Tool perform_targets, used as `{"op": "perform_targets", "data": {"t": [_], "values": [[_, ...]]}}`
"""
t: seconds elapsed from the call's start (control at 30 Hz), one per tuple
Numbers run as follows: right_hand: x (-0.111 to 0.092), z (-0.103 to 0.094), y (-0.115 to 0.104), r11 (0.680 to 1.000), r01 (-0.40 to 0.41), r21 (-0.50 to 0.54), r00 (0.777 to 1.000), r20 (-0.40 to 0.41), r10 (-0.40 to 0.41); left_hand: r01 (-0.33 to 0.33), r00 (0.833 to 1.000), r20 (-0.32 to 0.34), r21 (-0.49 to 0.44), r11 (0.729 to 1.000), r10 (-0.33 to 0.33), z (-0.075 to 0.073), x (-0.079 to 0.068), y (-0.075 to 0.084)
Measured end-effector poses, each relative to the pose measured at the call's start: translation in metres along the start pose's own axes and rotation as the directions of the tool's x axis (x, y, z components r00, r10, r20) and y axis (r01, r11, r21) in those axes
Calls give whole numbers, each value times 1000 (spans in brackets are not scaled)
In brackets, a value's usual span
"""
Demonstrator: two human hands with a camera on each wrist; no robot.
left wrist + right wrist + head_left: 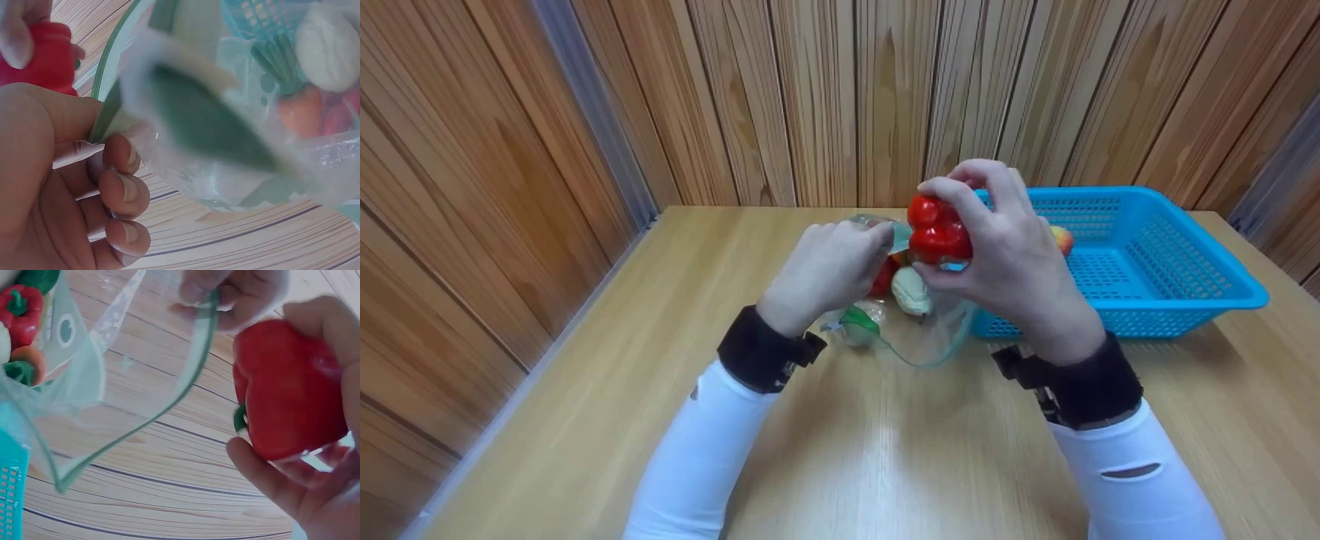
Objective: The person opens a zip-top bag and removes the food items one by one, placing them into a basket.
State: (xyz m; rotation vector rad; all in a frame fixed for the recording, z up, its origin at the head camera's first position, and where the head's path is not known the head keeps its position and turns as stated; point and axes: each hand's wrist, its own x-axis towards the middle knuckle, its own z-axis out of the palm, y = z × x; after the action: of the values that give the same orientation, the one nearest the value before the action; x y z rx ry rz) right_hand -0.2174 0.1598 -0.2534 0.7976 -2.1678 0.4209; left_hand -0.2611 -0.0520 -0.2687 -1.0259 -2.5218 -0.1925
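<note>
A glossy red bell pepper [939, 231] is gripped in my right hand [1012, 251], fingers over it and thumb beneath; its green stem shows in the right wrist view. My left hand [836, 262] pinches the green-edged rim of a clear plastic bag [163, 382] between thumb and forefinger, and the bag's mouth hangs open. Inside the bag are a whitish vegetable [329, 48], a carrot with green top [300, 109] and a smaller red pepper [22, 315]. The held pepper is outside the bag, close beside its mouth.
A blue plastic basket [1177, 304] stands on the wooden table [607, 360] at the right, touching or very near the bag. A red-yellow fruit [1063, 240] sits at its left end. A wood-plank wall [825, 97] rises behind the table.
</note>
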Motion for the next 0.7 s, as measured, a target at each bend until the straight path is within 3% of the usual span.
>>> {"op": "perform_targets", "data": {"t": [0.13,0.27,0.37,0.47,0.57,0.7], "values": [[1,8,9,999,-33,-38,998,-52,31,2,1000,-7,-3,1000,-2,0,-1,-1],[-1,15,21,986,-151,-74,987,-60,147,7,1000,-2,-3,1000,-7,0,0,0],[-2,20,30,962,-259,-85,966,-44,256,9,1000,-1,7,1000,-9,0,0,0],[-4,25,39,921,-379,-88,925,5,381,9,1000,-8,15,1000,-9,0,-1,0],[-6,31,49,866,-489,-103,866,66,496,7,1000,-15,19,1000,-7,0,-2,1],[-13,42,66,807,-578,-124,795,137,591,13,1000,-8,10,1000,-13,1,-2,1]]}}
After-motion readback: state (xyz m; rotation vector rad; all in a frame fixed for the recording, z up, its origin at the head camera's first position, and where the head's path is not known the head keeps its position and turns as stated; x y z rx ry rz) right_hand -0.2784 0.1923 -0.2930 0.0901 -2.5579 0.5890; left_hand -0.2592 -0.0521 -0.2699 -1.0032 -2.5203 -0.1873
